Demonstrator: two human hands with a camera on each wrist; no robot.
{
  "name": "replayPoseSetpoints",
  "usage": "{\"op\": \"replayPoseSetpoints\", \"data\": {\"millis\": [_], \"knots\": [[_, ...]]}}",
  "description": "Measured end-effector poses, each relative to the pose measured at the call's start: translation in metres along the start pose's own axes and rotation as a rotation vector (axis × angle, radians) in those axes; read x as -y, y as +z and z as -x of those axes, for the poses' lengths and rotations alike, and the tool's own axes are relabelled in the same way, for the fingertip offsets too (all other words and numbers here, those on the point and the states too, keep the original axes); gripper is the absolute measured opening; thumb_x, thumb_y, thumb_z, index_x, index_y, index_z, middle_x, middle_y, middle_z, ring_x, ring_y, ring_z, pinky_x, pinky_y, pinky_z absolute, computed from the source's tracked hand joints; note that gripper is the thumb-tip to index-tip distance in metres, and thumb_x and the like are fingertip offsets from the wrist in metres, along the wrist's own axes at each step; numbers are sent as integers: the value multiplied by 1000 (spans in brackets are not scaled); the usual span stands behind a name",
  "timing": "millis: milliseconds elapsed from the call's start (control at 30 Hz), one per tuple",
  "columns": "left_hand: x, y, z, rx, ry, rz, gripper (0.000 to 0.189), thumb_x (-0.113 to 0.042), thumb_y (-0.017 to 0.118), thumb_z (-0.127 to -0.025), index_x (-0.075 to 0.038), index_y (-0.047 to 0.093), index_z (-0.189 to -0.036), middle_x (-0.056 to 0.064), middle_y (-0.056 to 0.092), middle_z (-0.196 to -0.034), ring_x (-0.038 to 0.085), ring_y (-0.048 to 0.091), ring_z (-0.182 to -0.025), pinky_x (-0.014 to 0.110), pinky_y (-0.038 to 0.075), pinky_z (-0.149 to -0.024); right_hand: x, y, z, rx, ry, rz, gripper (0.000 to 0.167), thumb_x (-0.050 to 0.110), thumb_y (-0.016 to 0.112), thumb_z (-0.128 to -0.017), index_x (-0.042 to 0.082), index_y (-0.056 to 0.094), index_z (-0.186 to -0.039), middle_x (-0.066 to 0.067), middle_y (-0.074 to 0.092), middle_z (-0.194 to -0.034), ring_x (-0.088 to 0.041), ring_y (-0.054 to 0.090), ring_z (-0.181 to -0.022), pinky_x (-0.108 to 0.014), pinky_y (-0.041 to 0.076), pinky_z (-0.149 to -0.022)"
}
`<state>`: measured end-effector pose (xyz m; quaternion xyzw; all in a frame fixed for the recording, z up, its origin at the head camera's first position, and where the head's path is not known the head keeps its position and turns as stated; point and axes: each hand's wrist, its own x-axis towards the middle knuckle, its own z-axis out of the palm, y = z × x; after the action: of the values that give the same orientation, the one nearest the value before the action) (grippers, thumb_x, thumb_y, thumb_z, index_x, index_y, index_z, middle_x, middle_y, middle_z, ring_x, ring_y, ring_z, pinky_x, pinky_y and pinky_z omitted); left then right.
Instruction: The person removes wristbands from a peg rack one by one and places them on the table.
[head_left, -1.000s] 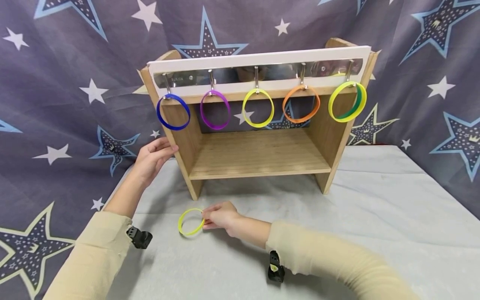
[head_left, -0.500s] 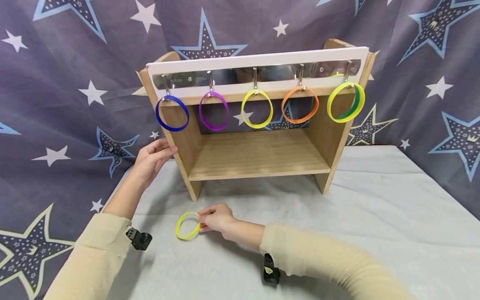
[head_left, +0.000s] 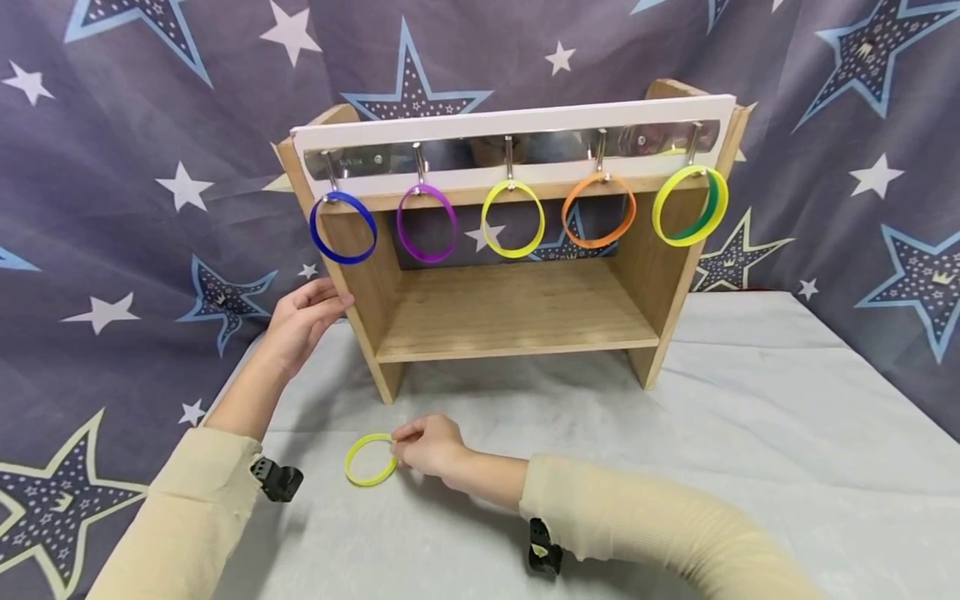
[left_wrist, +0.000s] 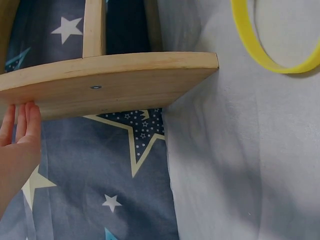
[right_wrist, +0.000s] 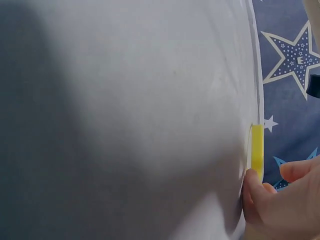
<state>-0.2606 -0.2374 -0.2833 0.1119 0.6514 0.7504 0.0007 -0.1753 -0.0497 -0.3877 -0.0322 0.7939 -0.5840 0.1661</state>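
My left hand (head_left: 302, 321) touches the outer left side of a small wooden shelf (head_left: 517, 308) with its fingers fairly straight, as the left wrist view (left_wrist: 22, 135) also shows. Low on the grey cloth, a yellow wristband (head_left: 370, 460) lies nearly flat in front of the shelf. My right hand (head_left: 431, 446) is at the band's right edge, fingertips touching it. In the right wrist view the thumb stands apart from the fingers, and the yellow band (right_wrist: 257, 147) shows edge-on beside the fingertips.
A metal hook rail (head_left: 465, 156) crosses the shelf's top front. From its hooks hang a blue band (head_left: 372, 223), a purple band (head_left: 453, 225), a yellow band (head_left: 540, 221), an orange band (head_left: 632, 215), and a yellow band (head_left: 658, 218) with a green band (head_left: 697, 227) behind.
The right hand has moved slightly left and nearer with the yellow wristband, which was tilted and now lies flatter on the cloth. The thumb has spread from the fingers. The left hand stays put.
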Motion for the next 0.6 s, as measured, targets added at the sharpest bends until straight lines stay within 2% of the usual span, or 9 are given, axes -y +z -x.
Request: {"op": "replayPoseSetpoints", "data": {"millis": [67,267,433,600], "knots": [[-1,0,0,1,-2,4,21,-1,59,-91,-18,67,-99,-8,69,-97,2,64,-95,11,50,-89,0,-2,0,-1,-3,16,12,7,69,-84,3,73,-95,-5,71,-77,-8,65,-64,-15,50,-57],[-1,0,0,-2,-10,-2,20,-1,60,-91,-18,67,-99,-8,69,-96,2,63,-95,12,49,-90,1,-8,-3,1,15,1,15,9,69,-85,4,72,-99,-5,72,-83,-10,67,-68,-17,53,-62],[-2,0,0,-4,-2,-4,20,-1,59,-91,-18,67,-99,-8,69,-96,3,63,-95,12,49,-89,4,-13,-5,-5,23,-51,17,9,69,-85,3,72,-101,-8,73,-86,-16,70,-71,-21,57,-65],[-1,0,0,1,3,3,21,0,59,-91,-18,68,-98,-8,69,-95,2,64,-93,12,51,-87,11,-20,-7,-8,-4,-114,21,6,68,-84,-2,71,-103,-13,74,-94,-24,72,-84,-26,59,-73]]}}
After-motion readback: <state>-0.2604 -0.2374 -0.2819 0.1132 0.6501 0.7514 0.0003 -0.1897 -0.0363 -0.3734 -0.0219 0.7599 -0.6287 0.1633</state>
